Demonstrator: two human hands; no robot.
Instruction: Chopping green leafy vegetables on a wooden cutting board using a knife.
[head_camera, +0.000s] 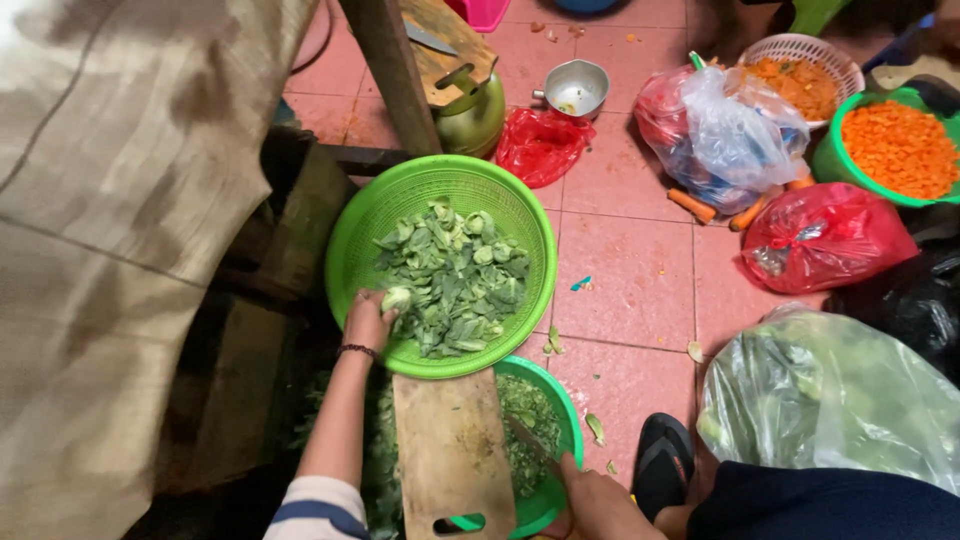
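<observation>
Pink tiled floor (630, 280), greens partly cut and collected.
Your left hand (368, 318), fingers closed on a piece of green leaf (396, 297), rests at the green basket (370, 215) rim; cut greens (455, 275) lie just beyond it. Your right hand (600, 505) is closed on a knife (530, 445) beside the cutting board (450, 450), more greens (525, 410) under it.

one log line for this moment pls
left hand: drops greens in colander | right hand: holds knife | board: over bowl
</observation>
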